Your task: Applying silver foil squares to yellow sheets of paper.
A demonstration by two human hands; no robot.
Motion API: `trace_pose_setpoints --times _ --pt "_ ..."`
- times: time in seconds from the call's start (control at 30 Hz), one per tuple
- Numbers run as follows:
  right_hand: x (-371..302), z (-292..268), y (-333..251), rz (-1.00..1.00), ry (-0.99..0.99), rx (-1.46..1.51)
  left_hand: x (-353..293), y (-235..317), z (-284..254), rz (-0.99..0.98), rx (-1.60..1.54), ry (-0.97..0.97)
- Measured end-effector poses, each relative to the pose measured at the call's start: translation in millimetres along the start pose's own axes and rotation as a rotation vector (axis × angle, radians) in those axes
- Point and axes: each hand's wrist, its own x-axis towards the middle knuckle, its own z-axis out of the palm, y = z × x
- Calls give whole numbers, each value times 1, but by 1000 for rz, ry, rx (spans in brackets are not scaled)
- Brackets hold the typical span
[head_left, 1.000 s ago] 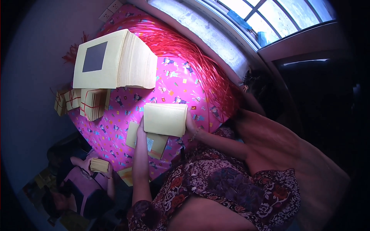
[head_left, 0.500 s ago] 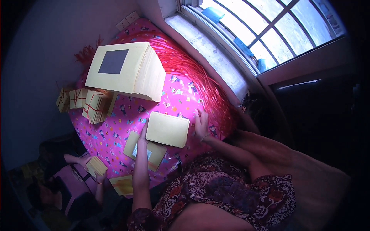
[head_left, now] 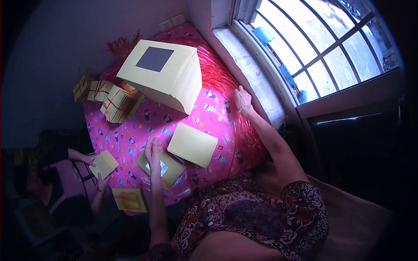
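Note:
My right hand (head_left: 242,99) is at the far right of the table, fingers curled in on the long red plastic strands (head_left: 222,71) by the window sill. A neat stack of cream paper sheets (head_left: 193,145) lies flat between my hands, touched by neither. My left hand (head_left: 153,150) is left of that stack, fingers loosely bent and holding nothing. Below the left hand lies another cream stack (head_left: 174,170) with a shiny silvery patch on top. Behind them stands a tall block of cream paper (head_left: 185,65) with a grey rectangle on top.
Several cream paper bundles (head_left: 116,103) tied with red strands sit at the left edge of the pink patterned tablecloth (head_left: 130,145). At lower left a co-worker holds a cream stack (head_left: 105,164). A cream stack with a yellow patch (head_left: 129,200) lies nearby. A barred window (head_left: 322,52) is at right.
My left hand has let go of the cream stack, now lying on the table, and moved left. The right hand has reached away to the red strands. The view has shifted slightly.

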Motion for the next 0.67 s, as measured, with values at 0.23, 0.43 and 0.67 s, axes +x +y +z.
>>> trace_pose_setpoints --times 0.23,0.43,0.67 --pt "-54 -96 -28 -71 146 335 -37 46 71 162 -1 -175" --pt "-132 -180 -95 -434 169 567 -53 81 158 -374 -451 -582" --pt "-168 -197 -100 -219 73 986 -20 90 145 -156 -1234 -886"
